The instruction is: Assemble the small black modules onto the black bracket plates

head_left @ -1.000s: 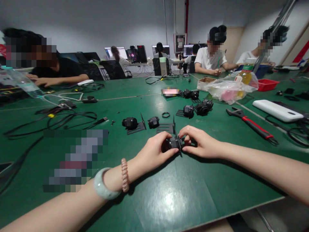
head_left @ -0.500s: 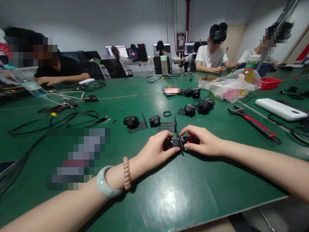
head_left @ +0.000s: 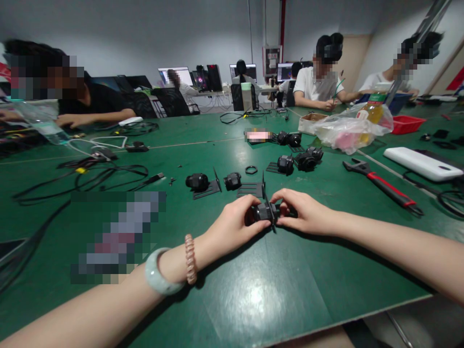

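My left hand [head_left: 235, 217], with a pale green bangle and a coiled band at the wrist, is closed around a small black camera-like module [head_left: 261, 211]. A thin black plate [head_left: 271, 218] stands upright on the module's right side. Curled fingers of my right hand [head_left: 310, 212] close on the part at the plate's far side; what they pinch there is mostly hidden. Just behind lie a slotted black bracket [head_left: 251, 189], a similar black module [head_left: 232, 181] and a loose black ring [head_left: 251, 169]. Another module [head_left: 196, 181] sits on its bracket to the left.
Farther back are more black modules [head_left: 285, 164]. An adjustable wrench [head_left: 387, 188] and a white power-bank-like block [head_left: 422, 163] lie right. Cables [head_left: 108, 179] spread left. A plastic bag [head_left: 348, 133] and red tray [head_left: 408, 124] stand behind; people sit across the table.
My right fingers have shifted slightly and curled more at the plate's right side. The left hand and the module stay in nearly the same place.
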`<state>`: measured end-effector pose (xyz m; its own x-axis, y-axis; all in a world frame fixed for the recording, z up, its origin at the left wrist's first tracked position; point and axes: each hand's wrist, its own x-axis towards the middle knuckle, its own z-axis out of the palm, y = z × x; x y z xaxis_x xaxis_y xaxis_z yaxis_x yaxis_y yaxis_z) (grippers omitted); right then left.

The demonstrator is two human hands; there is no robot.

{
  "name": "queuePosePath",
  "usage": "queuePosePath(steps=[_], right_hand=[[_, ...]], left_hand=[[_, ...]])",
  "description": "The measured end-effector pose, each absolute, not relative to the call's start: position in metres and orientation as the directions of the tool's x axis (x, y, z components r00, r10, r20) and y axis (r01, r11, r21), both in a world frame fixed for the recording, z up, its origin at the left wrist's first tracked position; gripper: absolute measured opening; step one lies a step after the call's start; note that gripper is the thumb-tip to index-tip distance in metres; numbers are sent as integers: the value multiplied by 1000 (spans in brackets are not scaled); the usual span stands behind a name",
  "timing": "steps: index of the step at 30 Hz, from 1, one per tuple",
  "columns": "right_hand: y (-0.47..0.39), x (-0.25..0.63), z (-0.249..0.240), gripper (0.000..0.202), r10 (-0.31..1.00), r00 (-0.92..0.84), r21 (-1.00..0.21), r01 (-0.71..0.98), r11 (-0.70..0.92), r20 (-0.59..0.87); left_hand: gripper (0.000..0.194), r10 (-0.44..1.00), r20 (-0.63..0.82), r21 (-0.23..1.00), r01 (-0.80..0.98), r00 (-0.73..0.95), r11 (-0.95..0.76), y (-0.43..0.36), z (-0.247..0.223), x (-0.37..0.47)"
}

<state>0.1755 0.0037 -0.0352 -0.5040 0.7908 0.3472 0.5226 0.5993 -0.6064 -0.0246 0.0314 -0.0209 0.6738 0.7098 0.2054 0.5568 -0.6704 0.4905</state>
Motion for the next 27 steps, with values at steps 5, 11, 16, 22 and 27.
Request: queuePosePath(steps=[5, 11, 16, 22, 27], right_hand=[[4, 176, -34, 32, 788, -513, -591, 535, 603, 339], [4, 177, -33, 33, 793, -521, -585, 551, 595, 316], [6, 179, -34, 30, 781, -540, -528, 585, 616, 314], [7, 179, -33, 28, 776, -547, -515, 588, 624, 315], [7, 177, -33, 26, 804, -517, -562, 588, 583, 293]], left_hand=[[28, 706, 207, 487, 554, 678, -675, 32, -21, -25], [29, 700, 212, 484, 550, 682, -681, 32, -20, -26], [29, 698, 222, 484, 544, 681, -685, 32, -19, -25], [29, 700, 223, 488, 544, 678, -683, 31, -19, -25], [30, 703, 220, 489, 547, 677, -680, 31, -18, -25]])
